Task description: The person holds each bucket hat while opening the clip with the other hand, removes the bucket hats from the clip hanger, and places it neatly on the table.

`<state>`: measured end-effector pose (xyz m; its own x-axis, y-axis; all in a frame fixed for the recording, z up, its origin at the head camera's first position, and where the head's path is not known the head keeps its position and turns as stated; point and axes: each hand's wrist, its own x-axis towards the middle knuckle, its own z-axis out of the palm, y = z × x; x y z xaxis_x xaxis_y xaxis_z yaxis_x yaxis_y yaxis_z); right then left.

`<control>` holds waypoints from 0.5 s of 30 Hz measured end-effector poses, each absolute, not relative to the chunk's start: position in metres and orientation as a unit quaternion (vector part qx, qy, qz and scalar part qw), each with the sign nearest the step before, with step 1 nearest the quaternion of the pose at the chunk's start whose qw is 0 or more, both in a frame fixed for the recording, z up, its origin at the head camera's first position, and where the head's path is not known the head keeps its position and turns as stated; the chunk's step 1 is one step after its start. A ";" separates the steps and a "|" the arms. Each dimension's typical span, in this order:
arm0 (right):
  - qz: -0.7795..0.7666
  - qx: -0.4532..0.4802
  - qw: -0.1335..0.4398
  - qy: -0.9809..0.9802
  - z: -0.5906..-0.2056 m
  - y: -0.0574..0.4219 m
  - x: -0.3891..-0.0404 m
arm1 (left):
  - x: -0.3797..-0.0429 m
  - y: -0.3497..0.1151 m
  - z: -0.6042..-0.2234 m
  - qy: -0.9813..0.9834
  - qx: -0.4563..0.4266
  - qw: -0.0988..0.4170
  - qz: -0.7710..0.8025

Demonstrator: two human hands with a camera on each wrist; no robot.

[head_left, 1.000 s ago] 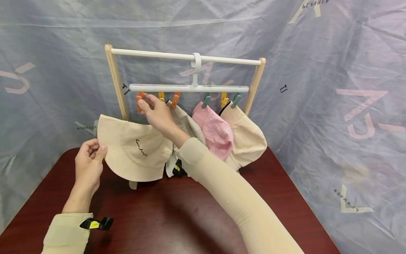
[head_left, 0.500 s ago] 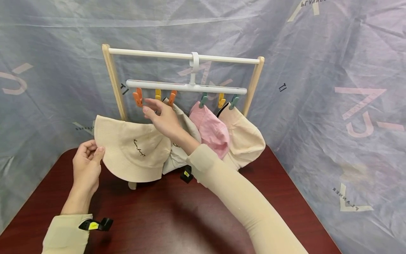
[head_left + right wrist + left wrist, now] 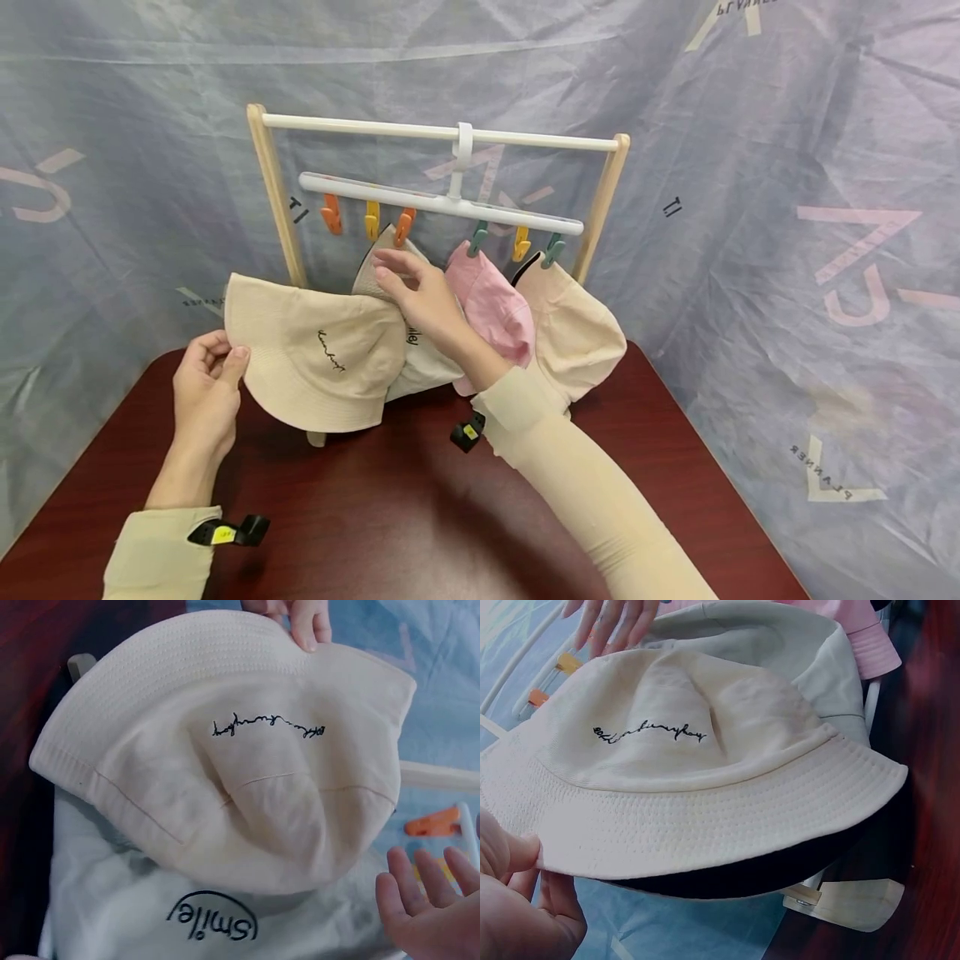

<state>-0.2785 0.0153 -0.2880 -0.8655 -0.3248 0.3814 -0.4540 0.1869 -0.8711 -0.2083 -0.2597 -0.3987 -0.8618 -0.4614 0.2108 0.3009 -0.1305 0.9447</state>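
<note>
My left hand pinches the brim of a cream bucket hat between thumb and fingers. Dark script lettering runs across that hat in both wrist views. My right hand holds nothing; its fingers are spread and slightly bent in front of a pale grey hat. The grey hat hangs from an orange clip, and its "smile" print shows in the right wrist view. To the left, another orange clip and a yellow clip hang with nothing in them.
A white hanger hooks over the rail of a wooden-sided stand, its left end tilted up. A pink hat and another cream hat hang from green clips at right. Dark red table below; grey fabric walls around.
My right hand has let go of the leftmost orange clip and moved right and down. The hanger's left end has risen. My left hand keeps its hold on the cream hat's brim.
</note>
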 end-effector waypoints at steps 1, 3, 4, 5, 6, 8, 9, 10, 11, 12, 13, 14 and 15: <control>0.592 0.252 0.057 -0.763 -0.291 0.019 -0.277 | -0.208 -0.260 -0.399 -0.606 0.065 0.256 -0.750; 0.607 0.248 0.060 -0.753 -0.297 0.025 -0.275 | -0.208 -0.259 -0.399 -0.604 0.063 0.259 -0.752; 0.613 0.247 0.061 -0.748 -0.300 0.028 -0.274 | -0.209 -0.259 -0.399 -0.604 0.062 0.261 -0.751; 0.618 0.246 0.061 -0.744 -0.302 0.030 -0.273 | -0.209 -0.259 -0.399 -0.601 0.061 0.262 -0.752; 0.620 0.246 0.063 -0.743 -0.305 0.032 -0.273 | -0.209 -0.259 -0.399 -0.598 0.061 0.263 -0.755; 0.622 0.246 0.063 -0.741 -0.310 0.036 -0.271 | -0.208 -0.258 -0.399 -0.593 0.062 0.266 -0.757; 0.622 0.246 0.063 -0.740 -0.312 0.037 -0.271 | -0.208 -0.258 -0.399 -0.591 0.064 0.267 -0.759; 0.620 0.247 0.065 -0.742 -0.315 0.038 -0.271 | -0.208 -0.257 -0.399 -0.587 0.066 0.268 -0.761; 0.618 0.246 0.067 -0.744 -0.317 0.039 -0.271 | -0.208 -0.257 -0.399 -0.584 0.067 0.268 -0.764; 0.617 0.246 0.068 -0.745 -0.320 0.040 -0.270 | -0.208 -0.256 -0.399 -0.582 0.069 0.268 -0.764; 0.617 0.246 0.070 -0.745 -0.322 0.041 -0.270 | -0.207 -0.256 -0.399 -0.580 0.070 0.268 -0.766; 0.619 0.246 0.070 -0.743 -0.325 0.042 -0.269 | -0.207 -0.256 -0.399 -0.579 0.071 0.268 -0.767; 0.620 0.245 0.071 -0.742 -0.327 0.043 -0.269 | -0.207 -0.256 -0.399 -0.579 0.071 0.267 -0.767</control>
<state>-0.2689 0.0432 -0.3272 -0.8701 -0.2755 0.4086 -0.4510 0.1109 -0.8856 -0.2070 -0.2558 -0.3990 -0.8476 -0.4919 0.1990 0.3266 -0.1880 0.9263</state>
